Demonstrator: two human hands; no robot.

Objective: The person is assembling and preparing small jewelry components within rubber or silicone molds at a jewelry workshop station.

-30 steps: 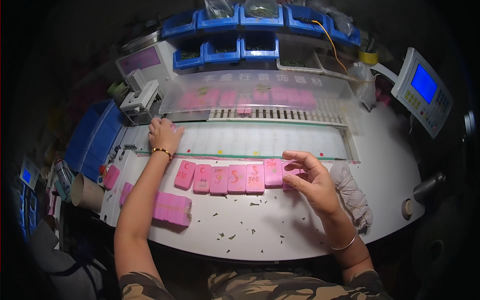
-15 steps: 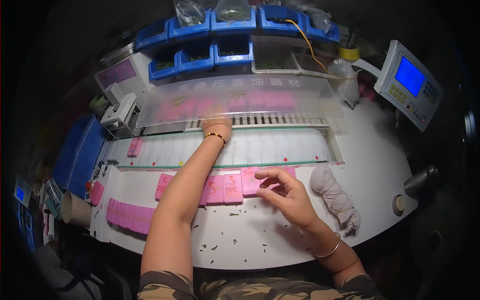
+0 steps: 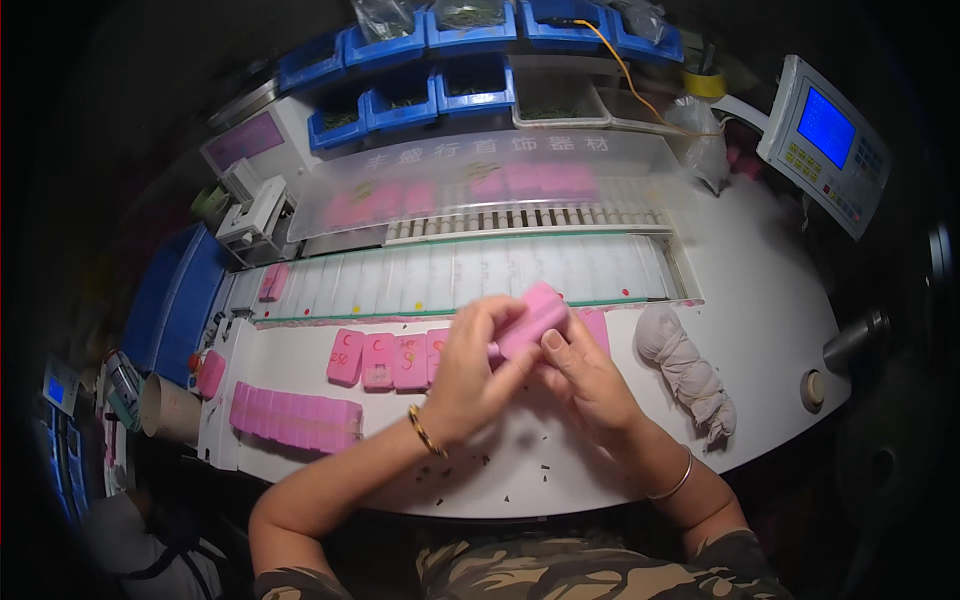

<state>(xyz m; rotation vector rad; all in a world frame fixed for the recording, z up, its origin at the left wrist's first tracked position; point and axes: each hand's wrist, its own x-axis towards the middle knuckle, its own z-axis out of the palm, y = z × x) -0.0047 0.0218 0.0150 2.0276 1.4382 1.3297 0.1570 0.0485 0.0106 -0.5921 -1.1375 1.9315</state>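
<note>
Between both hands, over the middle of the white table, is a pink rubber mould block (image 3: pixel 535 318), tilted. My left hand (image 3: pixel 462 378) is closed on its left side. My right hand (image 3: pixel 592 388) grips its lower right side with the thumb against the edge; some fingers are hidden. Just left of the hands, similar pink blocks with red hand marks lie in a row (image 3: pixel 345 358). Another pink block (image 3: pixel 594 328) shows partly behind my right hand. Further left, several blocks stand pressed together in a long pink stack (image 3: pixel 295 418).
Behind the hands runs a glass-edged strip of white panels (image 3: pixel 470 272), then rollers under a clear cover (image 3: pixel 490 190). A rolled cloth (image 3: pixel 685 375) lies at right. A control panel (image 3: pixel 828 140) rises far right. Blue bins (image 3: pixel 475 90) line the back. Dark bits litter the table.
My left arm has drawn back from under the clear cover toward my right hand. My right hand, open over the row before, has closed; both hands now hold a pink mould block.
</note>
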